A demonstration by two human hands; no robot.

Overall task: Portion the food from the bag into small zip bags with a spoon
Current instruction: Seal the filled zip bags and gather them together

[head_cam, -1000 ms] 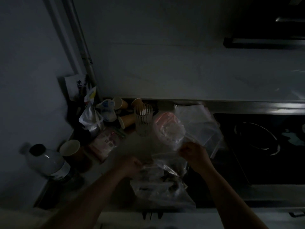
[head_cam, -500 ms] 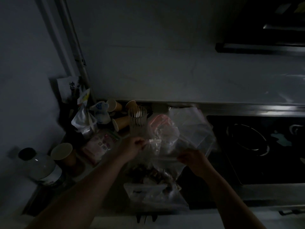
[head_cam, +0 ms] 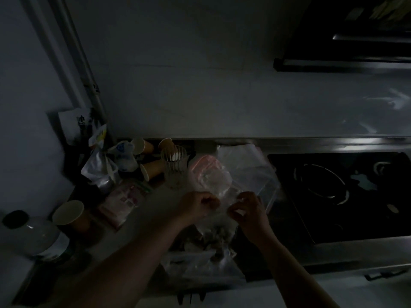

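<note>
My left hand [head_cam: 196, 205] and right hand [head_cam: 248, 207] are both raised over the desk [head_cam: 164, 192], fingers curled; each grip is pinched on the top edge of one clear zip bag [head_cam: 219, 221], the two pinches close together with a short span of film between them. The bag hangs down from my fingers; dark lumpy food [head_cam: 214, 237] shows through its lower part. Light is very poor, so I cannot tell whether the bag's mouth is sealed or parted.

Directly under the hanging bag, at the near edge of the desk, lies more clear plastic [head_cam: 200, 263] with dark pieces inside; how many bags make up this heap I cannot tell.

Just beyond my hands: a round container with a pinkish lid [head_cam: 205, 165] wrapped in clear film, and to its right a flat stack of clear bags [head_cam: 246, 167] reaching toward the back wall. Left of the container stands a glass [head_cam: 174, 167] holding pale utensils; whether one is a spoon I cannot tell.

Behind and left of the glass, several paper cups [head_cam: 152, 170] lie on their sides. Further left: knotted plastic bags [head_cam: 100, 167], a pink printed packet [head_cam: 123, 200] lying flat, an upright paper cup [head_cam: 69, 213], and a dark-capped bottle [head_cam: 33, 236] at the far left.

Right of the desk: a dark cooktop [head_cam: 333, 196] with a ring burner.
</note>
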